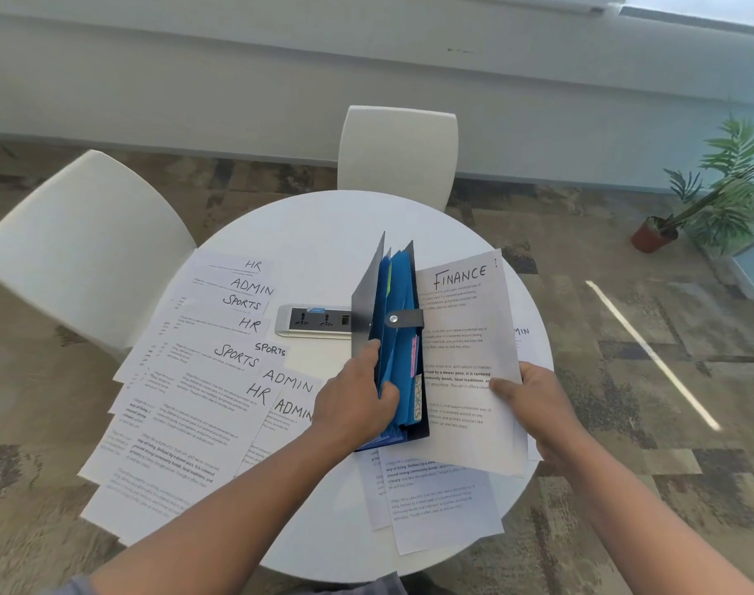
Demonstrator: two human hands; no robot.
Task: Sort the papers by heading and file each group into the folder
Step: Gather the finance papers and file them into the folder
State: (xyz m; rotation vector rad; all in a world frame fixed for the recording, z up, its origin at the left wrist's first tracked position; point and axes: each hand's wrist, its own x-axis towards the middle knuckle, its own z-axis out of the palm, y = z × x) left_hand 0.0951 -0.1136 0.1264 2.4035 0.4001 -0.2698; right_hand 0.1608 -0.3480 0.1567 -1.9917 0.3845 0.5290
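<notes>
**Misfiling Risk: FINANCE Sheet at Open Folder**

Nearest, at table's (pixel 324 225) near edge: loose sheets under folder base, likely to drag or slide off if folder shifts. Left hand (pixel 358 405) curled into blue dividers of expanding folder (pixel 394 337), parting pockets; slackened grip likely to close pockets or tip upright folder. Right hand (pixel 534 405) pinching FINANCE sheet (pixel 461 350), thumb on top, just right of folder and touching its cover. Tabs small and partly hidden; wrong pocket a probable error. Left, unsorted papers (pixel 221 371) headed HR, ADMIN, SPORTS overlapping, overhanging table rim. Farther, power socket (pixel 315 322) behind folder.
</notes>
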